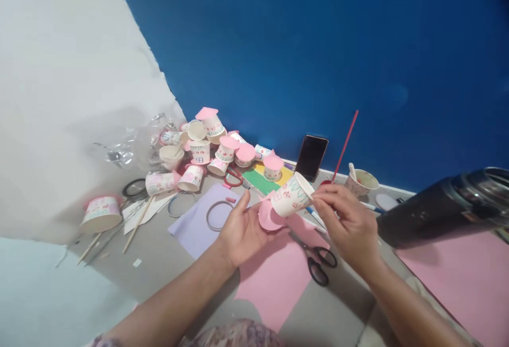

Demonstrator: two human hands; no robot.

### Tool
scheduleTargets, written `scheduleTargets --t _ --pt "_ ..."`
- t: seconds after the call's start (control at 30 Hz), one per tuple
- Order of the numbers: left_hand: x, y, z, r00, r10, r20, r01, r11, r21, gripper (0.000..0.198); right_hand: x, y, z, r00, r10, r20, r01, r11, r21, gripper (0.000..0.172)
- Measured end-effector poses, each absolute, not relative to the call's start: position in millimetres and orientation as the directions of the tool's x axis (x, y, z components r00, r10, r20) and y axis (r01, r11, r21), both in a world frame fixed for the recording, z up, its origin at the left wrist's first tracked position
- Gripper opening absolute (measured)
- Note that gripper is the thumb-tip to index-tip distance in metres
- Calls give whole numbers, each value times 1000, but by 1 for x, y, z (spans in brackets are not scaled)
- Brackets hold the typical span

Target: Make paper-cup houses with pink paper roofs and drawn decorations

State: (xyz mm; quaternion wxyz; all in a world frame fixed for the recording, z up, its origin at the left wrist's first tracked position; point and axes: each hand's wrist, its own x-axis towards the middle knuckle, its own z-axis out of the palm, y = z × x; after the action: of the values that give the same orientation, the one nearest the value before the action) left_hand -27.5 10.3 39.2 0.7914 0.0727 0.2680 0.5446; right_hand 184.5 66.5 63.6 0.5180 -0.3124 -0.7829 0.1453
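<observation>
My left hand [242,230] pinches a round pink paper disc [268,217] against the base of a small decorated paper cup [292,194], which lies tilted on its side in the air. At the cup's open rim, my right hand [348,225] grips it with closed fingertips. Both hands hover above a pink paper sheet [274,278] on the grey floor. Black-handled scissors [316,259] lie just below the hands.
A heap of similar cups [207,148] with pink lids sits at the back left by a clear plastic bag [135,145]. Also around: a phone [311,157] leaning on the blue wall, a red stick [345,145], a glue cup [361,182], a dark flask [445,206], wooden sticks [137,225], wire rings [217,214].
</observation>
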Motion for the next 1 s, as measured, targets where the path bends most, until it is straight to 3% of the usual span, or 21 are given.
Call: scheduleTargets --t 0.17,0.57,1.0 --pt "-19 16 44 286 918 -273 -815 383 435 72 178 57 61 -334 526 782 321 844 -430 17" --pt "-13 14 44 305 917 -257 -818 391 422 73 180 57 55 -410 462 786 383 870 -311 14" --pt "-15 18 45 265 917 -298 -836 373 403 72 184 54 56 -576 438 690 403 887 -226 10"
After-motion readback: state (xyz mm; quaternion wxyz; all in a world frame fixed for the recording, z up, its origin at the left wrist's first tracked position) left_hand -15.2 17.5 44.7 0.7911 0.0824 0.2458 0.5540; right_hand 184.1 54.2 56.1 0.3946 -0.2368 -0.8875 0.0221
